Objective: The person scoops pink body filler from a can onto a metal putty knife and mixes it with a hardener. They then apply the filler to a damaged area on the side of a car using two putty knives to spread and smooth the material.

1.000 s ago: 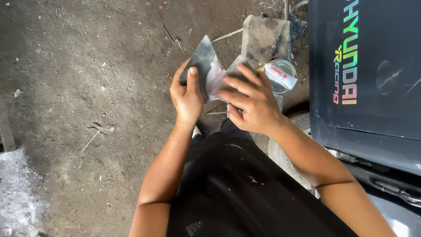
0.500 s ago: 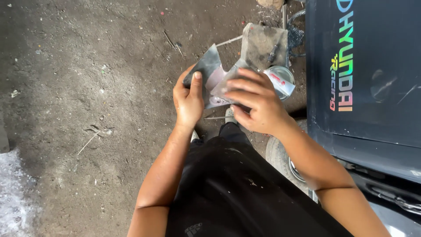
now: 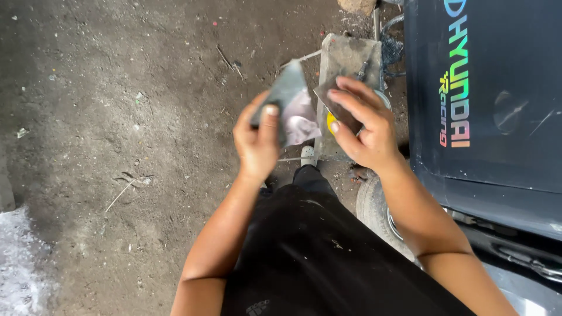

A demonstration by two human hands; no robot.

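Note:
My left hand (image 3: 256, 140) grips a grey, pointed piece of sheet (image 3: 290, 92) with a pale underside; it is blurred. My right hand (image 3: 366, 126) pinches a smaller dark piece of sheet (image 3: 332, 100) between thumb and fingers. The two pieces are held apart by a small gap, above my knee in black trousers (image 3: 310, 246). Just below my right hand's fingers, part of a round tin with a yellow patch (image 3: 331, 123) shows; the rest is hidden.
A grey concrete block (image 3: 345, 58) lies on the dirt floor (image 3: 117, 117) beyond my hands. A dark vehicle panel (image 3: 497, 88) with coloured lettering fills the right side, with a tyre (image 3: 372, 205) below it. Whitish debris (image 3: 17, 269) lies at the lower left.
The grey sheet, held together by both hands a second ago, is now in two pieces. My hands have drawn apart, the left one moving left with the larger piece.

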